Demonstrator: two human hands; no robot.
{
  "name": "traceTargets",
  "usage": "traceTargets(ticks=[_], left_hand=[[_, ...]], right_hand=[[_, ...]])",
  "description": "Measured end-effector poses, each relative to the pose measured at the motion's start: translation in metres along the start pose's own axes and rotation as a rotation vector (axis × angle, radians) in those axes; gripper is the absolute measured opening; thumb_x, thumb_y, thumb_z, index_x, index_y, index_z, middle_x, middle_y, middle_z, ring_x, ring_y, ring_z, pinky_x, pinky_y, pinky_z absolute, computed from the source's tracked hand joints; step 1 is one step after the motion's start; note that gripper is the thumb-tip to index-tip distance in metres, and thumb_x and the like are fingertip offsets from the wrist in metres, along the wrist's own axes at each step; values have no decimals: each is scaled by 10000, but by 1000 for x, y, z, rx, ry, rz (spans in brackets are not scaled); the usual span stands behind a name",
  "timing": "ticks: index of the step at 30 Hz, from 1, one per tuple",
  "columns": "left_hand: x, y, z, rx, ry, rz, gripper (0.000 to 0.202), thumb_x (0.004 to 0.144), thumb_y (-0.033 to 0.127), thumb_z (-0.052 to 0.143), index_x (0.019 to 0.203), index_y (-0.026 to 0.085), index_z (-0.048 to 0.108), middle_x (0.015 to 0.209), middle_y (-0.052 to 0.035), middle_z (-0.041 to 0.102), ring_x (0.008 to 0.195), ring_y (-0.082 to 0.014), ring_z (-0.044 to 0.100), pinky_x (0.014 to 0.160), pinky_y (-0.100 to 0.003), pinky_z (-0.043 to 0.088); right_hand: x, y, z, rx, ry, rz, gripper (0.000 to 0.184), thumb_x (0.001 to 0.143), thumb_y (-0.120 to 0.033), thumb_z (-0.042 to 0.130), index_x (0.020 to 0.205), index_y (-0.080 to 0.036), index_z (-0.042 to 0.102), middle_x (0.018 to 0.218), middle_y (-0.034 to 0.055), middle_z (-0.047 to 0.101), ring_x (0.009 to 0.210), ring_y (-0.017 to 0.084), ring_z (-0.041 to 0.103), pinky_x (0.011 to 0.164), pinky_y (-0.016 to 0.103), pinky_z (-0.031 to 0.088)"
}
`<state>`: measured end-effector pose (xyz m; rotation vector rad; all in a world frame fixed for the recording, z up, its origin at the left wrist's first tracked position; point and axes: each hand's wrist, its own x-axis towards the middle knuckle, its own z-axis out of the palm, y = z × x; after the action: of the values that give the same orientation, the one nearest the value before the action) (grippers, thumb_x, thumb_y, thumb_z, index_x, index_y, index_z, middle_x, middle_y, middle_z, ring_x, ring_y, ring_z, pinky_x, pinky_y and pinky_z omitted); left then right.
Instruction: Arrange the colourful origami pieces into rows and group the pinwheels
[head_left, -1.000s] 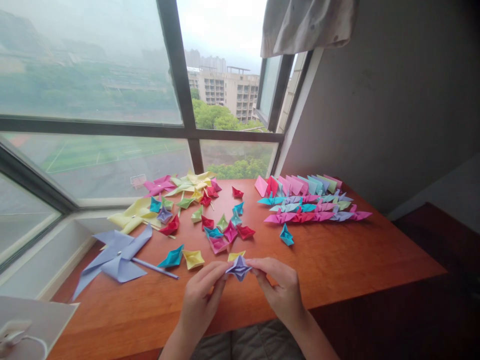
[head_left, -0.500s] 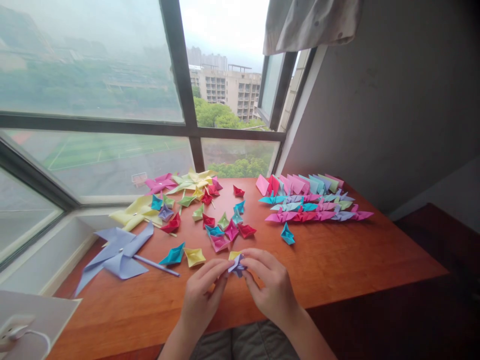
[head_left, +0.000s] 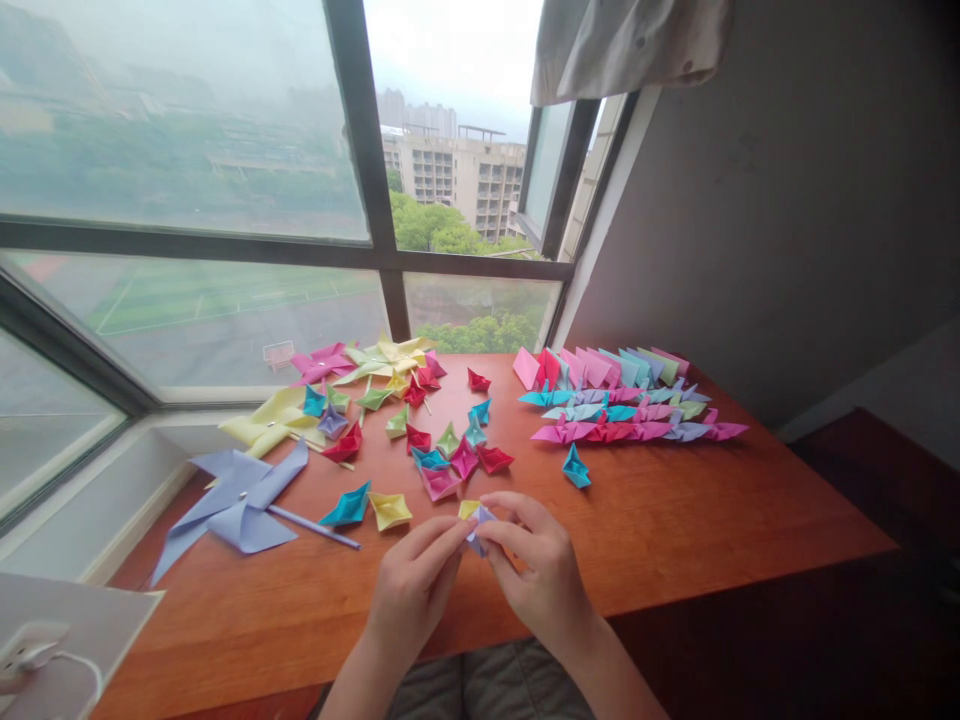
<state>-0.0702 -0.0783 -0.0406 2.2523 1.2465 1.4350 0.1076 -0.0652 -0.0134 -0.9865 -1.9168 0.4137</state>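
Observation:
Both my hands meet over the near edge of a wooden table [head_left: 675, 530]. My left hand [head_left: 416, 590] and my right hand [head_left: 536, 575] pinch a small folded lavender paper piece [head_left: 478, 523] between their fingertips, and most of it is hidden by the fingers. A small yellow folded piece [head_left: 469, 508] lies on the table just behind it. Several small folded paper shapes in red, pink, blue and green [head_left: 450, 455] are scattered beyond my hands.
A large lavender paper pinwheel on a stick [head_left: 236, 505] lies at the left. Yellow, pink and green pinwheels [head_left: 360, 365] lie by the window. Rows of folded coloured papers [head_left: 622, 400] fill the far right. A white charger and cable [head_left: 30, 655] sit at bottom left.
My hands have closed in on the lavender piece. It was spread out and plain to see between my fingertips; now my fingers cover most of it. Both hands shifted slightly away from me.

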Motion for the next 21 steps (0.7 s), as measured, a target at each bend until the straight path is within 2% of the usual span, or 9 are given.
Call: traceTargets(ticks=[3,5,9,11,15,21], left_hand=[[1,2,-1,-3,15,-2,279,918,95,543,1122,205,698,966,-64,716,854,-144,705,744,-197,571],[1,4,-1,-20,27,-26,265,911,86,550,1092,206,701,938,-55,709,826,-136,699,727,-193,568],[2,5,-3,-63,46,-78,256,900,75,566,1066,212,704,926,-44,705,810,-129,692,709,-189,559],[3,5,-4,-77,55,-101,249,899,73,568,1051,213,708,921,-42,708,806,-129,691,710,-194,556],[5,6,-7,-111,58,-128,228,898,86,576,1023,208,722,905,-50,720,803,-142,695,706,-209,559],[8,7,-8,-170,36,-132,245,894,88,583,1020,222,745,886,-46,733,787,-149,702,690,-212,566]], right_hand=[[1,-1,1,27,-8,-2,178,907,-140,583,953,-257,709,1119,60,671,969,187,635,832,309,542],[0,-1,-1,85,-15,19,193,905,-149,590,1030,-257,690,1124,64,669,971,185,636,831,306,548],[-3,4,-7,235,-25,129,275,891,-175,606,1157,-242,630,1184,82,642,797,138,636,640,240,550],[-6,8,-10,289,-5,175,220,895,-191,606,1108,-231,641,1209,91,631,854,149,649,640,234,551],[-10,16,-6,421,-4,220,115,924,-228,586,985,-218,683,1184,96,658,1059,201,647,752,261,576],[-12,20,8,623,-15,288,138,928,-282,596,936,-202,708,1101,96,689,919,196,689,657,266,607]])
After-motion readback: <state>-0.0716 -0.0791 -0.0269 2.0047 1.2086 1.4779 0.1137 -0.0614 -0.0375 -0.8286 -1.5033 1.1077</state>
